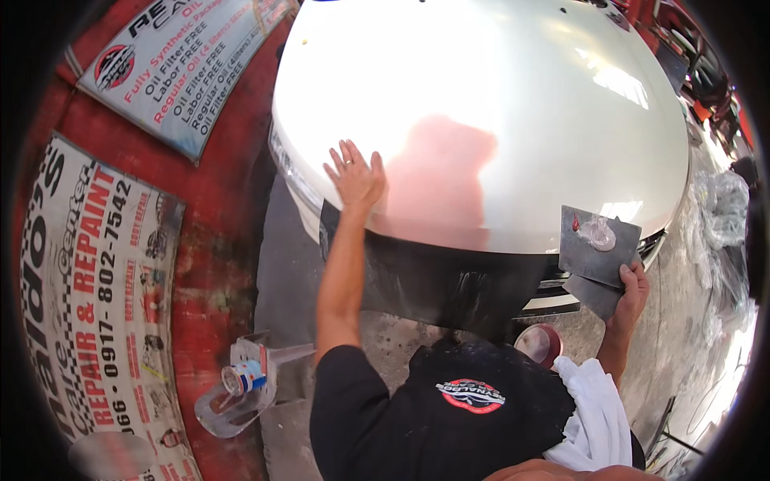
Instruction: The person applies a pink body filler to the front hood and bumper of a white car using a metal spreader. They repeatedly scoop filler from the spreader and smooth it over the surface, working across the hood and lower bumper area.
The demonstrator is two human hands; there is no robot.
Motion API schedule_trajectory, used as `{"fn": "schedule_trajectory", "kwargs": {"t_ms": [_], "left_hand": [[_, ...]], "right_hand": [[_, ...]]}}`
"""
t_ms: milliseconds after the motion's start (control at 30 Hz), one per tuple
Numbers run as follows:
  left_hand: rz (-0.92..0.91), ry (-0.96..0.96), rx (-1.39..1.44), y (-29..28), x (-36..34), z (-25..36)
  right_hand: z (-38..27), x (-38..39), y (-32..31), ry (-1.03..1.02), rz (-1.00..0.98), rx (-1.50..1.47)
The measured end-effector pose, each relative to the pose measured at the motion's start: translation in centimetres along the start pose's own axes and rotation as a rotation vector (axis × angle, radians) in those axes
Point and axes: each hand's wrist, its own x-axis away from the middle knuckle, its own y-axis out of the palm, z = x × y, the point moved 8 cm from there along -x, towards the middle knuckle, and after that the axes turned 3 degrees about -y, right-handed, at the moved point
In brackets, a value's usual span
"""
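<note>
- The white car hood [585,152] was seen at the largest scale; its far end was cut off by the upper rim, and much of its left half was washed out by glare.
- A pinkish patch [437,184] was seen near the hood's front edge, its slightly longer axis directed up the hood; its upper-left outline was blurred by glare.
- The left grip [358,178] was laid palm down, fingers spread, just beside the patch's left border, nearer than the right grip [631,290]; how firmly the hood was pressed could not be told.
- The larger dark plate [592,258] was pinched by its right edge in the right grip, to the patch's right; the fingers beneath were hidden.
- A second dark plate [595,299] was partly covered by it.
- A pale blob [598,234] was carried on the larger plate, with a red dab [575,222] placed to its left.
</note>
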Motion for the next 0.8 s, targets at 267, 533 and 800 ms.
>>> {"fn": "schedule_trajectory", "kwargs": {"t_ms": [267, 533, 800], "left_hand": [[0.097, 0.164, 0.104, 0.0, 17.4, 15.9], [0.29, -0.121, 0.144, -1.1, 13.6, 4.4], [0.363, -0.671, 0.263, 0.3, 8.4, -2.4]], "right_hand": [[3.6, -0.7, 0.4, 0.008, -0.074, 0.012], [1.7, -1.4, -1.6, 0.007, 0.0, -0.054], [3.1, -2.0, -6.4, 0.036, 0.008, -0.011]]}}
